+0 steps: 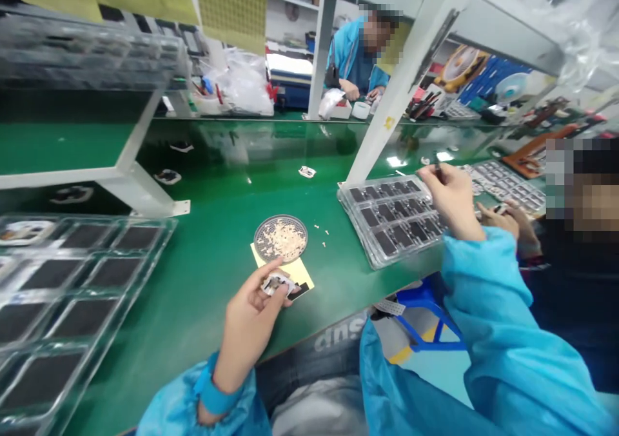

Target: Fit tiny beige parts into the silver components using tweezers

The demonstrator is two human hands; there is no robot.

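Note:
My left hand [254, 310] is closed around a small white moulded part [277, 284] with some darker bits inside, thumb and fingers gripping its edges. Just beyond it lie a yellow sheet [300, 271] with a black patch and a round dark dish [258, 246] full of tiny pale pieces. Off to the right, my right hand [454, 197] is raised over the far right corner of a clear plastic tray [371, 255], whose compartments hold dark rectangular pieces. A small dark piece [439, 170] appears pinched between its thumb and fingers; its kind is too small to make out.
A large clear tray [104, 323] with dark rectangles fills the left side. White posts [387, 94] rise from the green bench [207, 281]. A white part [306, 171] lies farther back. One person [348, 55] works opposite; another [575, 281] sits close at right.

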